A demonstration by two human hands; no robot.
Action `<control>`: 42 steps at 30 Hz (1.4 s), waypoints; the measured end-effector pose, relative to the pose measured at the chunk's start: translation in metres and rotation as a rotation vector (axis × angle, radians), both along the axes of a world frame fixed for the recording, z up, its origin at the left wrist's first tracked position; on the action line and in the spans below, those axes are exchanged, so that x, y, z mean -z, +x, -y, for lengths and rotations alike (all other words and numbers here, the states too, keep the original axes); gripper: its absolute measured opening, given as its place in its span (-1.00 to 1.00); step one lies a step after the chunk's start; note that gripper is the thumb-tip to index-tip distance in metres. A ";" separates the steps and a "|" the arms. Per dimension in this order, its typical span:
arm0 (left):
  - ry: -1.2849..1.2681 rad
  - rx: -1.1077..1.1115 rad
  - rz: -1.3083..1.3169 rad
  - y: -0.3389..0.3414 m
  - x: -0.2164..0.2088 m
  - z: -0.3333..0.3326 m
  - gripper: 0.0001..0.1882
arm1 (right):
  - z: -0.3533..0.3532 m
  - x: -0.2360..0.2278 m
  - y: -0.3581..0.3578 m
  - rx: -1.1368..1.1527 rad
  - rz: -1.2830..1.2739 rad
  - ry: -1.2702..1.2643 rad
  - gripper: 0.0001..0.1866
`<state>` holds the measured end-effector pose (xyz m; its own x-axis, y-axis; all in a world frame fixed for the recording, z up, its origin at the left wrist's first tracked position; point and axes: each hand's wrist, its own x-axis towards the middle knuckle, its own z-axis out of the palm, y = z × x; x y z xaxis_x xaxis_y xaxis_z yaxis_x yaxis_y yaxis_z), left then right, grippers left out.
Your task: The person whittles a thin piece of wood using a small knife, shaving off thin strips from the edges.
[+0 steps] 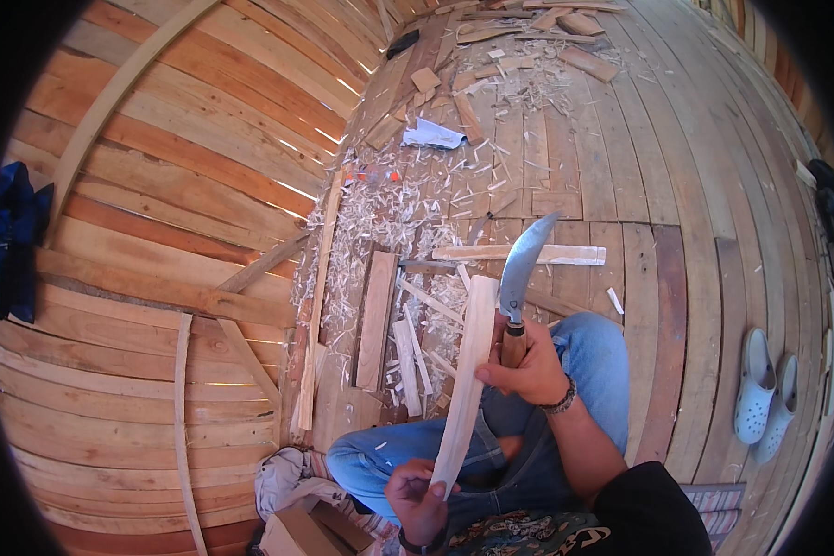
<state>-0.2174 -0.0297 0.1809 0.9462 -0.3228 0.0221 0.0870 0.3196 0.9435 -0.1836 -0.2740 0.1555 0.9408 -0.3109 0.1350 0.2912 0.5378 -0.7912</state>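
A long pale wooden strip (pixel 468 380) slants upward across my lap. Low down, my left hand (pixel 419 501) grips its near end, the thumb lying along the wood. Higher up and to the right, my right hand (pixel 531 366) is wrapped round the wooden handle of a knife (pixel 525 264). The wide, curved blade points up and away, just right of the strip's far end. My right thumb rests against the strip's edge. Some fingers of both hands are hidden behind the wood or the handle.
Curled shavings (pixel 380 218) cover the floor ahead beside the plank wall (pixel 157 185). A squared stick (pixel 565 254) and a brown board (pixel 376 320) lie near my knees. Grey clogs (pixel 756 385) stand at the right. An open cardboard box (pixel 296 536) sits at lower left.
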 end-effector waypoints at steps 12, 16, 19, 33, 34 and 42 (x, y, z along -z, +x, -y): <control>0.074 -0.025 0.175 0.001 0.000 0.001 -0.76 | -0.004 0.001 0.004 -0.008 0.035 0.102 -0.33; 0.088 -0.029 0.183 0.001 -0.001 0.002 -0.75 | -0.004 0.004 0.005 -0.055 0.058 0.079 -0.30; 0.087 -0.021 0.180 0.001 0.001 0.001 -0.74 | -0.005 0.006 0.006 -0.102 0.067 0.088 -0.29; 0.206 0.001 0.266 0.000 0.003 -0.002 -0.71 | -0.004 0.006 0.008 -0.276 0.043 0.024 -0.21; 0.227 -0.010 0.280 0.000 0.003 -0.002 -0.70 | -0.004 0.005 0.008 -0.285 0.028 0.024 -0.22; 0.453 -0.086 0.448 -0.003 0.004 0.004 -0.68 | -0.006 0.005 0.011 -0.290 0.078 0.053 -0.32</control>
